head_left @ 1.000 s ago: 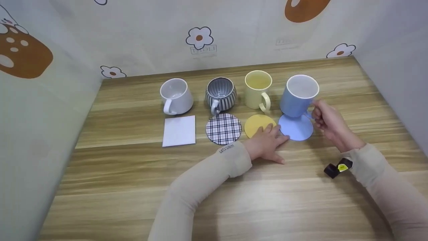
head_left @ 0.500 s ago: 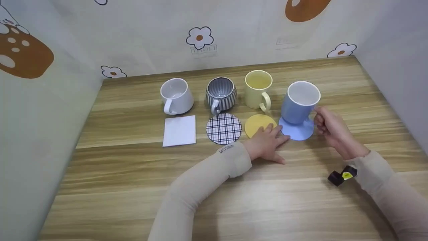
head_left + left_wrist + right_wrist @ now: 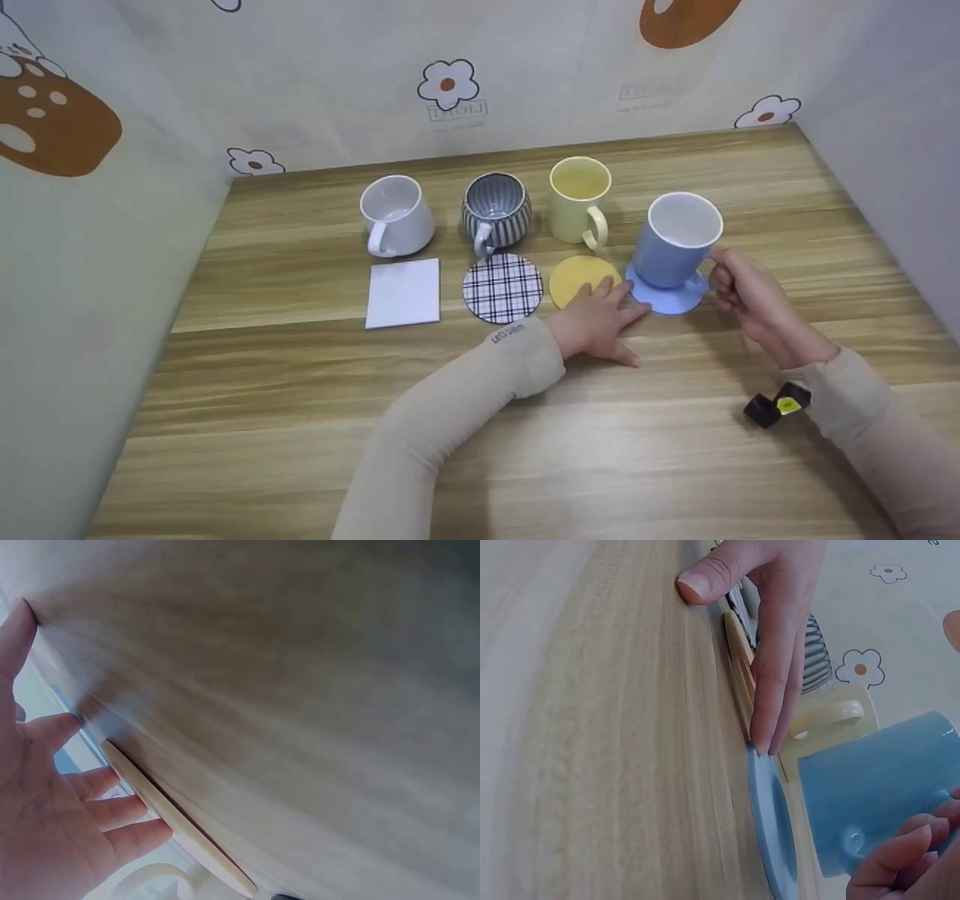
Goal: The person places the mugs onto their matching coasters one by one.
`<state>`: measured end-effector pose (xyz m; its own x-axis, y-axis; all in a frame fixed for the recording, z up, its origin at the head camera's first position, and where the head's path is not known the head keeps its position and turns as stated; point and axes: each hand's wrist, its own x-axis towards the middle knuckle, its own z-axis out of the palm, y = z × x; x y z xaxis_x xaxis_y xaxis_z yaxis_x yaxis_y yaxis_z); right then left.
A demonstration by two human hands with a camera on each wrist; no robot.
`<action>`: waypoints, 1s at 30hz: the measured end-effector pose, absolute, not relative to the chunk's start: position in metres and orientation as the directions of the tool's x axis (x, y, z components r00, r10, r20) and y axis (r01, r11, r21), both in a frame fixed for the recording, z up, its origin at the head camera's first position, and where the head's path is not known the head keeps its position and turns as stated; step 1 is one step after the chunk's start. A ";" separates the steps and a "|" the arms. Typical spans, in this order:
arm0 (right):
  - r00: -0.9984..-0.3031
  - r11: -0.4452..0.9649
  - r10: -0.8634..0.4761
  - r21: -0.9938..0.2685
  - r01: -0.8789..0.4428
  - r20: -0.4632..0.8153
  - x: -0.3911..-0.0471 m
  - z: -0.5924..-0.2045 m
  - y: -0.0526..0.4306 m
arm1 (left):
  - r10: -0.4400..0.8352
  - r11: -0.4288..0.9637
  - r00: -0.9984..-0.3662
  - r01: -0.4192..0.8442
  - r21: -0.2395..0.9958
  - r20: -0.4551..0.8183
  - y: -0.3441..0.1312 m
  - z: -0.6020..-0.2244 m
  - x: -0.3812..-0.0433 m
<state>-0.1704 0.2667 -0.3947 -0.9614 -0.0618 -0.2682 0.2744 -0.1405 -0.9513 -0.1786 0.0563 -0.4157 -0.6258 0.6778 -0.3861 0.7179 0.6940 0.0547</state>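
My right hand (image 3: pixel 754 300) grips the handle of a light blue mug (image 3: pixel 664 255), upright over a round blue coaster (image 3: pixel 670 301). In the right wrist view a narrow gap shows between the base of the mug (image 3: pixel 885 780) and the coaster (image 3: pixel 769 832). My left hand (image 3: pixel 596 326) lies with spread, straight fingers across the near part of a round yellow coaster (image 3: pixel 577 277). Its fingertips touch the edge of the blue coaster. The left wrist view has the left palm (image 3: pixel 52 810) with fingertips against the yellow coaster's edge (image 3: pixel 176 817).
Behind the coasters stand a pale yellow mug (image 3: pixel 570 217), a grey striped mug (image 3: pixel 514 225) and a white mug (image 3: pixel 411 229). In front are a plaid round coaster (image 3: pixel 502 289) and a white square coaster (image 3: pixel 403 294). Walls bound the wooden table (image 3: pixel 285 397).
The right hand has brought the blue mug nearer to me and slightly right, so it now covers more of the blue coaster. The left hand has stayed in place.
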 end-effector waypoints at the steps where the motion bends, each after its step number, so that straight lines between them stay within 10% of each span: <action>1: -0.960 -0.139 -0.063 -0.950 0.279 -0.273 -0.170 -0.395 0.267 | 0.677 0.695 -0.626 0.717 0.054 -0.387 0.056 -0.415 -0.178; 30: -0.937 -0.168 -0.067 -0.922 0.349 -0.343 -0.161 -0.401 0.273 | 0.674 0.695 -0.624 0.716 0.055 -0.396 0.056 -0.414 -0.177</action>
